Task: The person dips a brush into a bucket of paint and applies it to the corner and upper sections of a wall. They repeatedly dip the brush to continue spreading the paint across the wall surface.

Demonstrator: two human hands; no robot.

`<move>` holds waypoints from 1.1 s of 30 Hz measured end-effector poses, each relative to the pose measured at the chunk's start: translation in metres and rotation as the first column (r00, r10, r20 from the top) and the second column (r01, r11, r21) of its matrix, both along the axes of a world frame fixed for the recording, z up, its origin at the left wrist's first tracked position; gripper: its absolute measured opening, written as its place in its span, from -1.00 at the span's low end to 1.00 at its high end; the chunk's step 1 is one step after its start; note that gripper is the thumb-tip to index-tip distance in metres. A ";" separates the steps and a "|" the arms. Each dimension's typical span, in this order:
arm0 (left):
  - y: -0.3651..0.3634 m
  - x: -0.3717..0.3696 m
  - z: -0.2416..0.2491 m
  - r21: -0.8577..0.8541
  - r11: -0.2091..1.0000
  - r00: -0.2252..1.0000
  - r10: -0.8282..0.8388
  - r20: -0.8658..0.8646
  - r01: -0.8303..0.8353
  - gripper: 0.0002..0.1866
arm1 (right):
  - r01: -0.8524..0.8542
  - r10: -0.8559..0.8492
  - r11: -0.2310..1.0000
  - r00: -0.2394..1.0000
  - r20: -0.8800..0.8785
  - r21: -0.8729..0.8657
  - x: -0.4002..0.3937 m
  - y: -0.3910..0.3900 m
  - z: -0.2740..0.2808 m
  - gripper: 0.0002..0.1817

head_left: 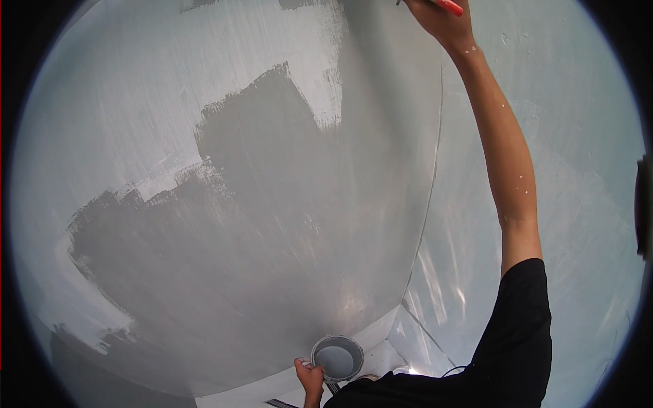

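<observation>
High at the top edge, my right hand (441,20) is closed around a red-handled tool (449,7); the rest of the tool is mostly out of view. The right arm is stretched up along the wall, with small white paint specks on the skin. Low in the view, my left hand (310,376) grips the rim of a round bucket (338,358) holding grey-white liquid. In front is a wall (272,238) with uneven white brush-stroked paint (149,81) over grey.
A thin vertical seam (427,211) runs down the wall to a corner at the bottom. Right of it stands a pale wall panel (585,224). A white ledge (258,393) crosses the bottom, near a dark slotted strip. A dark object (643,207) is at the right edge.
</observation>
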State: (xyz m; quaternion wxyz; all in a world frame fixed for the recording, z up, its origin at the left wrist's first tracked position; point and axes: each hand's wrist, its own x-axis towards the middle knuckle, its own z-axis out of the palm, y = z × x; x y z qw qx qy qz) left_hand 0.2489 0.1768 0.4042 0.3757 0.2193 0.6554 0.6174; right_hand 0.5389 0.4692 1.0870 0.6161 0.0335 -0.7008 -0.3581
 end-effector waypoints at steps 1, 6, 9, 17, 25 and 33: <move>0.001 0.002 -0.003 -0.010 1.000 1.000 -0.005 0.003 0.005 -0.48 | 0.199 -0.203 0.977 0.978 0.048 0.073 0.006 0.021 -0.020 -0.83; -0.012 -0.006 -0.035 -0.024 1.000 0.997 0.018 -0.076 -0.020 -0.48 | 0.127 -0.092 0.958 0.985 0.145 -0.257 -0.022 -0.011 -0.159 -0.72; -0.019 -0.012 -0.033 -0.047 0.998 0.998 0.031 -0.052 -0.034 -0.49 | 0.238 -0.035 0.866 0.906 0.421 -0.440 -0.016 -0.050 -0.185 -0.78; -0.010 -0.017 -0.017 -0.082 0.996 0.996 0.031 -0.082 -0.037 -0.49 | 0.156 0.047 0.831 0.937 0.346 -0.535 -0.021 -0.016 -0.057 -0.72; -0.007 -0.010 -0.037 0.006 0.999 0.999 0.033 -0.007 -0.033 -0.47 | 0.072 -0.072 0.997 0.987 0.142 0.003 -0.026 -0.016 0.021 -0.89; -0.015 -0.007 -0.011 -0.085 0.994 0.997 0.076 0.020 -0.074 -0.50 | 0.191 -0.106 0.962 0.919 0.379 -0.195 -0.038 -0.031 -0.189 -0.78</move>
